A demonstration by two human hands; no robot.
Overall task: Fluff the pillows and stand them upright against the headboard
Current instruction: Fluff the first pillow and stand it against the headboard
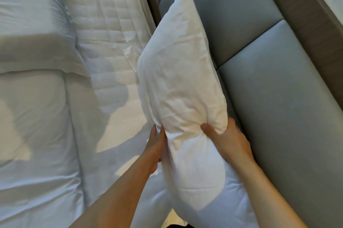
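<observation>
A long white pillow [178, 83] stands on its edge along the grey padded headboard [269, 83], its far corner pointing up the frame. My left hand [155, 146] presses flat against the pillow's left side. My right hand [229, 140] squeezes the pillow's right side, thumb dug into the fabric, between the pillow and the headboard. The pillow bulges and creases between the two hands. Its lower end reaches down between my forearms.
A quilted white mattress pad [105, 29] lies to the left of the pillow. Further left is a folded-back white duvet [33, 98]. A brown ledge [319, 14] runs above the headboard at the right.
</observation>
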